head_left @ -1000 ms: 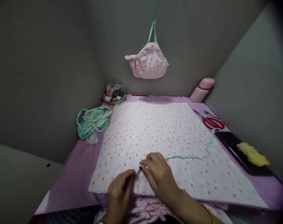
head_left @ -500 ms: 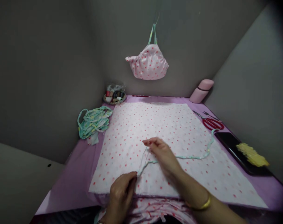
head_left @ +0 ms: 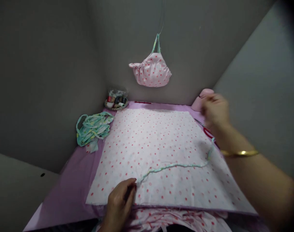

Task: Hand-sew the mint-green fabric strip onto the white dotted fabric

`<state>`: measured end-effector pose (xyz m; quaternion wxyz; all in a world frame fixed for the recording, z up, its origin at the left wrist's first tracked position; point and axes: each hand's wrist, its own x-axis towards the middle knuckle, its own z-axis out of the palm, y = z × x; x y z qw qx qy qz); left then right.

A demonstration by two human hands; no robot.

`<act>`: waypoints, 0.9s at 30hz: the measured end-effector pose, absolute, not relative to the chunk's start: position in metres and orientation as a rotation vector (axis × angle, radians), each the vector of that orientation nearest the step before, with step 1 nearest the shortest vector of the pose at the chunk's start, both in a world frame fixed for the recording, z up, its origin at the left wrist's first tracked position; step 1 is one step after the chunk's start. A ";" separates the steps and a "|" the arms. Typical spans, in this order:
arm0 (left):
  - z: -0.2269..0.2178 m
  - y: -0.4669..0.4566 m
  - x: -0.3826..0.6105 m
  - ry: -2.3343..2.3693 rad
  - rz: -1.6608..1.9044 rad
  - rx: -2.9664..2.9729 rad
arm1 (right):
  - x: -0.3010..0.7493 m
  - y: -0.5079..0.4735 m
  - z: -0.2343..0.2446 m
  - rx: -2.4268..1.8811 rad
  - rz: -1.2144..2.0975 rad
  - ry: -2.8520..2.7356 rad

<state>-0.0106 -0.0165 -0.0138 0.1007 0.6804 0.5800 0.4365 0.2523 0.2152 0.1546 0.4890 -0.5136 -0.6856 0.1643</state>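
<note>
A white cloth with red dots (head_left: 161,145) lies flat over the purple table (head_left: 71,190). Across its near half runs a thin mint-green fabric strip (head_left: 176,166). My left hand (head_left: 120,203) rests at the cloth's near edge, fingers pinched on the strip's left end. My right hand (head_left: 216,109) is raised at the far right, blurred by motion, in front of a pink bottle (head_left: 200,100) and above red-handled scissors (head_left: 208,131). Its fingers look curled, and whether they hold anything is unclear. A gold bangle (head_left: 238,153) sits on that wrist.
A pink dotted pouch (head_left: 150,72) hangs on the grey wall. A small basket of thread spools (head_left: 116,100) stands at the back left. A heap of mint-green strips (head_left: 93,127) lies at the left. More dotted cloth (head_left: 176,220) sits in my lap.
My right hand has lifted from the strip near my left hand and swung up to the far right corner. My left hand kept its pinch on the strip's end. The view shifted slightly.
</note>
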 end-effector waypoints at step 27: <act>-0.013 -0.018 -0.010 1.712 1.234 1.962 | 0.237 0.218 0.060 -1.429 0.450 -1.775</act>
